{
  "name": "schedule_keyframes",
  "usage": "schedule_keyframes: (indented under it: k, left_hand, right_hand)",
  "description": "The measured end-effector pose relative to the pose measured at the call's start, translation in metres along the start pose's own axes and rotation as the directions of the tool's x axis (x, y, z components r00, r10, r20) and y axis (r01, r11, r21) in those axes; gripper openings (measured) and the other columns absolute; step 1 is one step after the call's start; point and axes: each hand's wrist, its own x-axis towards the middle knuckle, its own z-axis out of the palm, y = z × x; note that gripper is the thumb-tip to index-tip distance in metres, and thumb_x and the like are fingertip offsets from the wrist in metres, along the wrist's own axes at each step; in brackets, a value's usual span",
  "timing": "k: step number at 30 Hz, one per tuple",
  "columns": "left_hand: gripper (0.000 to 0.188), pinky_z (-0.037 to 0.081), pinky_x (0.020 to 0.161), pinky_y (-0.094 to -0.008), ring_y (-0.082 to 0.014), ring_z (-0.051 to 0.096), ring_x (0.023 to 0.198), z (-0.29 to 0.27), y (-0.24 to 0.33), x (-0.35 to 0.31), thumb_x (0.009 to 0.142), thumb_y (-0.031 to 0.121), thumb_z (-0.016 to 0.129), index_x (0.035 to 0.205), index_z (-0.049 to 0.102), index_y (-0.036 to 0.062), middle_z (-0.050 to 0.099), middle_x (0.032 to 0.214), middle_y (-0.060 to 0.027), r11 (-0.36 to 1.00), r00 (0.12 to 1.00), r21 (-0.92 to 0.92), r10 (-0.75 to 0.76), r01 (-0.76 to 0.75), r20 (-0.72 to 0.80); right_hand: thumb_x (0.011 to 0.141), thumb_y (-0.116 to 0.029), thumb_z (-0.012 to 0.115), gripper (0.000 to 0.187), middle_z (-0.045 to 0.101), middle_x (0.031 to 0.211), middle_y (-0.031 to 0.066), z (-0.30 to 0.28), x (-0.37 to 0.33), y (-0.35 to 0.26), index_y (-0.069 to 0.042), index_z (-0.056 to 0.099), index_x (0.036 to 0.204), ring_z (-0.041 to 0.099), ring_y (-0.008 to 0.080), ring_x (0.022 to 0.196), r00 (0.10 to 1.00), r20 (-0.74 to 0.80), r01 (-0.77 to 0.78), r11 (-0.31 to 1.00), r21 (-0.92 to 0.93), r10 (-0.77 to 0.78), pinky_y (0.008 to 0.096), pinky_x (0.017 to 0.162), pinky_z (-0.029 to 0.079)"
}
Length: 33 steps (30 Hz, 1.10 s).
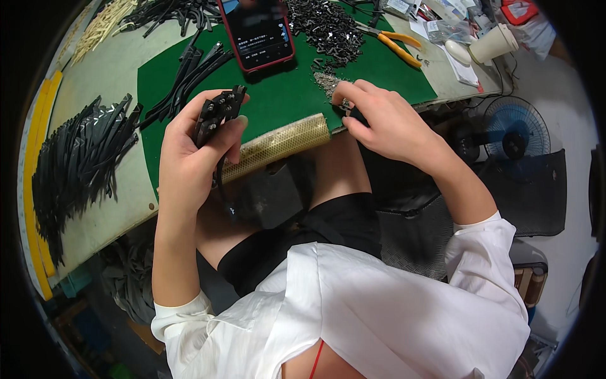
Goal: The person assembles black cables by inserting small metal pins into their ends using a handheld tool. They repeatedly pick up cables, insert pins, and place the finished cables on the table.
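My left hand [186,151] is closed around a bunch of black strips [218,115], whose upper ends carry small shiny metal bits. Part of the bunch is hidden by my fingers and thumb, and one strip hangs below the hand. At the front edge of the green mat [278,98], my right hand [394,129] has its thumb and forefinger curled together in a pinch. What lies between those fingertips is too small to make out. Just beyond them is a little heap of silvery metal pieces [324,81]. Between my hands, a yellowish mesh-patterned roll [278,145] runs along the table edge.
Behind the silvery heap spreads a pile of small black pieces [328,39], with orange-handled pliers [401,47] beside it. A red-framed phone [260,44] stands on the mat. Black strips [79,161] are heaped at left. A fan [514,132] is at right, beyond the table.
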Motion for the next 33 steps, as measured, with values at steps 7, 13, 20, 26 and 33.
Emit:
schedule_keyframes:
  k: [7,13,20,26,33]
  left_hand:
    - [0.025,0.041,0.058,-0.0226,-0.0077,0.053,0.064,0.002,-0.003,-0.001,0.087,-0.003,0.061,0.112,0.063,-0.0008,0.057,0.075,-0.0001,0.999,0.999,-0.001,0.032,-0.032,0.002]
    - [0.026,0.044,0.062,-0.0224,-0.0079,0.054,0.067,0.004,-0.006,-0.001,0.086,-0.006,0.058,0.112,0.062,-0.0023,0.058,0.08,-0.0011,0.997,0.997,-0.016,0.07,-0.07,0.007]
    - [0.027,0.045,0.064,-0.0199,-0.0065,0.053,0.067,0.009,-0.007,-0.008,0.085,-0.009,0.058,0.11,0.062,-0.0024,0.059,0.078,0.0001,0.974,0.976,0.128,0.198,-0.186,-0.092]
    - [0.031,0.052,0.07,-0.0257,-0.0179,0.067,0.072,0.01,-0.014,-0.007,0.078,-0.007,0.066,0.108,0.063,-0.0025,0.067,0.084,-0.0116,0.578,0.762,0.615,0.644,-0.537,0.06]
    - [0.042,0.055,0.062,-0.0343,-0.0305,0.069,0.071,0.024,-0.017,-0.005,0.061,-0.008,0.066,0.102,0.065,-0.0016,0.07,0.087,-0.0153,0.456,0.669,0.681,0.74,-0.573,0.067]
  right_hand:
    - [0.086,-0.011,0.059,0.025,0.063,0.1,0.0162,-0.002,-0.001,-0.003,-0.006,0.056,0.11,0.064,0.0358,0.091,0.997,0.015,-0.075,0.997,-0.03,0.075,0.044,0.08,0.051]
    - [0.087,-0.011,0.058,0.025,0.063,0.1,0.0165,-0.003,0.004,-0.006,-0.006,0.057,0.111,0.064,0.0359,0.09,0.997,0.021,-0.076,0.995,-0.065,0.078,0.044,0.08,0.051]
    - [0.086,-0.011,0.055,0.026,0.064,0.095,0.0212,0.0,0.016,-0.012,-0.005,0.059,0.11,0.065,0.0395,0.084,0.999,0.018,0.029,0.995,-0.1,-0.027,0.0469,0.077,0.052]
    - [0.087,-0.011,0.058,0.026,0.063,0.094,0.0147,0.002,0.014,-0.01,-0.007,0.061,0.113,0.066,0.0298,0.071,0.978,-0.149,0.147,0.989,-0.008,-0.147,0.0402,0.065,0.054]
    - [0.096,-0.014,0.06,0.032,0.056,0.101,0.0042,-0.011,-0.005,-0.076,-0.01,0.053,0.127,0.053,0.0036,0.051,0.978,0.21,-0.206,0.14,0.969,-0.016,0.017,0.043,0.041]
